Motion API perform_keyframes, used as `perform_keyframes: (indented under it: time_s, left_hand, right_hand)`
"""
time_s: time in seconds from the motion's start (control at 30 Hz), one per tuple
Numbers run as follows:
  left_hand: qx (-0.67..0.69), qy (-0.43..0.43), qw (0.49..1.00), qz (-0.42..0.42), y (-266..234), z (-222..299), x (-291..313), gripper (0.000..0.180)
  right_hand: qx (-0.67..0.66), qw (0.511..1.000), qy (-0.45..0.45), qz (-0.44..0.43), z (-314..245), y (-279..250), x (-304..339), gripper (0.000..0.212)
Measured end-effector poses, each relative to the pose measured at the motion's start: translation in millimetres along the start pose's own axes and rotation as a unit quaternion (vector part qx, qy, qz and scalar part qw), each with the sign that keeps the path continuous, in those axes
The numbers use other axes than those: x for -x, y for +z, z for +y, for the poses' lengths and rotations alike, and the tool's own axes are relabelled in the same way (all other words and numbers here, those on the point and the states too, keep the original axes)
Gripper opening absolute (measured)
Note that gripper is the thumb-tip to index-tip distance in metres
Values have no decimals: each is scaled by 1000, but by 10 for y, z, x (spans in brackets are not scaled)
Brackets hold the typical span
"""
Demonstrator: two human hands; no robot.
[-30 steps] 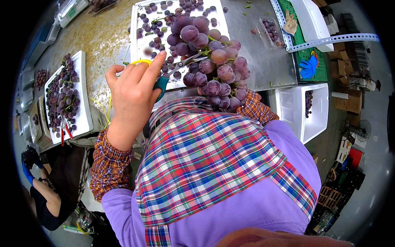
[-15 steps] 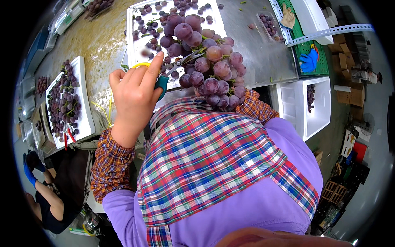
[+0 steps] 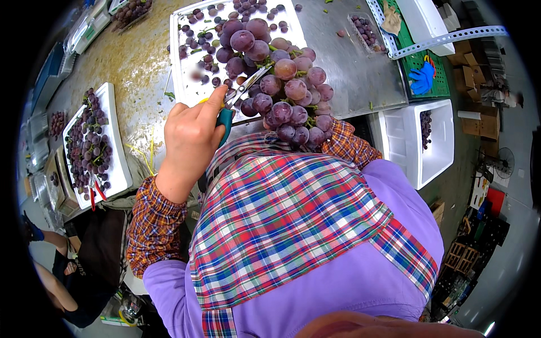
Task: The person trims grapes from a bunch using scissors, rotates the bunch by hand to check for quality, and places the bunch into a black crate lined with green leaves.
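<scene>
My left hand [image 3: 194, 127] is closed round the teal and yellow handles of a pair of scissors [image 3: 243, 89]. The metal blades point up and right, their tips among the upper grapes of a large purple bunch of grapes [image 3: 285, 93]. My right hand [image 3: 267, 125] is beneath and behind this bunch, holding it up in front of my apron; only a bit of its fingers shows. Below the bunch lies a white foam tray [image 3: 179, 42] scattered with loose grapes and small green stem pieces.
Another white tray [image 3: 120, 152] at the left bears more grapes and red-handled snips [image 3: 97, 194]. A clear punnet of grapes [image 3: 366, 32] stands right of my tray, near a green crate [image 3: 437, 76] with gloves. A deep white box [image 3: 439, 160] stands at right; a co-worker [image 3: 79, 293] is lower left.
My left hand and the scissors have shifted a little right and down, and the blades look closer together. The bunch stays in my right hand. The co-worker's arms at lower left have moved.
</scene>
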State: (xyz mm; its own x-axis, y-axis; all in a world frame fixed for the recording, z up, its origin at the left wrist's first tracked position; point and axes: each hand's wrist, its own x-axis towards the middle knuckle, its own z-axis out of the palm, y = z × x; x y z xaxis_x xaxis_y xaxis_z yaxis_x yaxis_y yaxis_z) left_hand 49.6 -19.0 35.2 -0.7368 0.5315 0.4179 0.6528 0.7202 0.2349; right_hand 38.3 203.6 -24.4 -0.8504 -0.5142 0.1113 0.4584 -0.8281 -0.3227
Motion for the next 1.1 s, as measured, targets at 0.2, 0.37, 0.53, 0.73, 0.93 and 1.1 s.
perform_keyframes:
  time_s: [0.2, 0.37, 0.53, 0.73, 0.93, 1.1]
  left_hand:
    - [15, -12, 1000, -12, 98, -44, 24, 45]
    - [23, -10, 1000, 19, 159, -84, -2, 36]
    - [96, -66, 989, 90, 71, -68, 65, 41]
    - [187, -153, 960, 145, 99, -82, 259, 44]
    - [270, -241, 922, 138, 74, -22, 284, 50]
    - [255, -235, 930, 122, 116, -41, 352, 53]
  right_hand:
    - [-3, 1000, 1, -1, 3, 12, 11, 61]
    - [1, 1000, 2, -1, -23, 9, -1, 61]
    - [9, 1000, -4, 3, -73, 51, 11, 60]
    - [20, 1000, -17, 8, -136, 112, 51, 60]
    - [25, 999, -22, 13, -163, 137, 78, 60]
    - [25, 999, -26, 14, -168, 123, 77, 60]
